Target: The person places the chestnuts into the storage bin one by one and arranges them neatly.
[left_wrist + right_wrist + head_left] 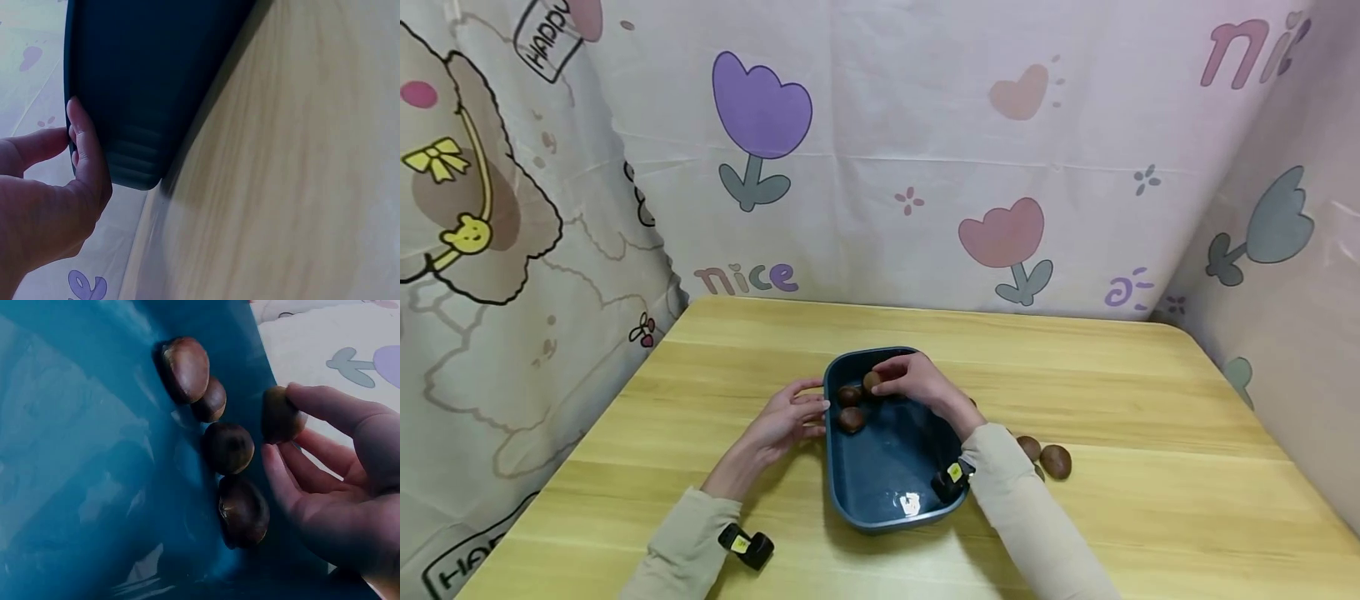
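Note:
My right hand [917,382] pinches a brown chestnut [280,415] between thumb and fingertips, close to the far left wall of a dark blue rectangular tub [891,527]. Several glossy chestnuts [228,448] lie in a row on the tub floor along that wall, beside the held one. On the tub's left side, my left hand [786,421] touches the outside with fairly straight fingers. In the left wrist view, its fingertips lie at the rim and on the outer wall [150,81] near a ribbed corner.
More chestnuts [1056,461] lie on the wooden table [1150,500] right of the tub, partly hidden by the right sleeve [1022,492]. A printed cloth [880,125] hangs behind the table and along both sides. Each wrist wears a small black camera [748,546].

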The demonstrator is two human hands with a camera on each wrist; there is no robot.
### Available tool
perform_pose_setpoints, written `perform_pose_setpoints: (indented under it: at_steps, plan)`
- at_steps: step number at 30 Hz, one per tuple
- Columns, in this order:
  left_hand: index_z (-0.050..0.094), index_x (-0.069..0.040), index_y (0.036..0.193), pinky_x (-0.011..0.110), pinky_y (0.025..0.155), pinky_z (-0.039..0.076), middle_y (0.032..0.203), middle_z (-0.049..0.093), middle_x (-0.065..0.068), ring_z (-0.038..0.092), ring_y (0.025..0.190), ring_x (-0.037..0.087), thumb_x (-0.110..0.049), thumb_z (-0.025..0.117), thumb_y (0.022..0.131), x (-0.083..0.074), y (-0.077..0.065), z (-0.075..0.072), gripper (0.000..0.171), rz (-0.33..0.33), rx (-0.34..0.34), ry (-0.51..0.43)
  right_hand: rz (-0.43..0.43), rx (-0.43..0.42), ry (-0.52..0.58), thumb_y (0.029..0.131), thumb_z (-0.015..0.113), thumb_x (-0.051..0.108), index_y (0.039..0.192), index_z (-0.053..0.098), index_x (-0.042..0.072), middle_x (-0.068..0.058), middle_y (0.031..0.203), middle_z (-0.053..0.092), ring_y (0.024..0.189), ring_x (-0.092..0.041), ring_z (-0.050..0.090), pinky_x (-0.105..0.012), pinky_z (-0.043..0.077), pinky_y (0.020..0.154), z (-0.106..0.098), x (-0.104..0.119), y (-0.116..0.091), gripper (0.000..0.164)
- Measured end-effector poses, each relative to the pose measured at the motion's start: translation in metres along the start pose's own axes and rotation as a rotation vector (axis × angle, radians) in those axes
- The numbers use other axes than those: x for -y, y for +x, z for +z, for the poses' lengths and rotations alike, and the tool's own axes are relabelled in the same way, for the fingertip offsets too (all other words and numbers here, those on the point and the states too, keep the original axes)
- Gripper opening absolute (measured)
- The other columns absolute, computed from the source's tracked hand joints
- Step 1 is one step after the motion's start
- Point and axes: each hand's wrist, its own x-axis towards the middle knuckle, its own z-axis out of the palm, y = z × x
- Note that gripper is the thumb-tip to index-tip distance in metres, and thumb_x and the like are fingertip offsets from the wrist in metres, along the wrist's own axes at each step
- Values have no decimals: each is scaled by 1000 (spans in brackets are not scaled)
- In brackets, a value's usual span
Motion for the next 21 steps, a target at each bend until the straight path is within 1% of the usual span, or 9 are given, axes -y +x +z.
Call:
perform_pose_setpoints:
  at_steps: [2,6,9,13,18,21]
  plan:
    - [29,7,138,27,66,54,95,57,7,59,72,11,3,51,95,0,2,2,49,2,4,5,-21,34,-41,87,73,14,115,69,3,-7,107,67,96,-21,58,-39,48,89,-2,-2,-1,31]
    - [28,8,138,26,66,53,93,57,6,59,72,12,2,52,95,-1,3,2,49,8,8,14,-47,129,-95,86,73,11,117,67,0,-8,109,67,95,-18,60,-35,49,89,-3,-2,-1,33]
    - [28,8,137,27,66,54,92,57,5,59,72,12,2,51,95,-2,1,2,49,15,11,11,-52,176,-103,84,74,7,117,66,-2,-9,108,68,94,-17,61,-33,50,87,-1,-2,0,35]
    - [28,8,137,27,67,54,93,57,6,59,72,11,2,52,95,0,0,1,48,19,22,5,-44,200,-132,83,76,5,116,66,-2,-7,103,68,91,-16,61,-32,50,85,1,-3,1,35]
    - [28,8,137,27,66,54,91,57,5,59,72,10,3,51,95,1,1,1,48,14,13,8,-32,223,-166,80,78,4,113,67,-2,-7,100,68,88,-15,62,-29,52,82,1,-4,1,35]
    - [30,8,136,27,66,54,90,57,5,59,71,10,3,52,95,2,2,2,47,12,7,6,-27,222,-183,79,78,2,111,68,-2,-7,99,68,87,-16,62,-29,52,80,1,-4,1,34]
